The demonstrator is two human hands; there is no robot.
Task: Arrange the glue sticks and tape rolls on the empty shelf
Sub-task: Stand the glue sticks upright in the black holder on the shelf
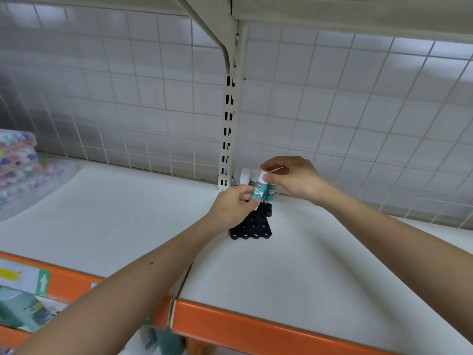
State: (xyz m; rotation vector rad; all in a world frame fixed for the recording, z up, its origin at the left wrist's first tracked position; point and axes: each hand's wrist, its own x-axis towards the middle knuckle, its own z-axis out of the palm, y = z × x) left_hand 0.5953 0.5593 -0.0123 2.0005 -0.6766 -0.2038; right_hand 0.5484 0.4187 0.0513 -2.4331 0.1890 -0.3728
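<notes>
white shelf (294, 265), teal glue stick (259, 188), writing unreadable

Retail shop aisle, orange-edged shelf (281, 326), slotted upright (227, 119), wire grid backing (358, 111), packaged goods (18, 162)

I see one glue stick (259, 190), white-capped with a teal label, nearly upright, my right hand (291, 178) pinching its cap and my left hand (236, 206) gripping its base. The other glue sticks (246, 176) stand just behind that grip, touching one another.
</notes>
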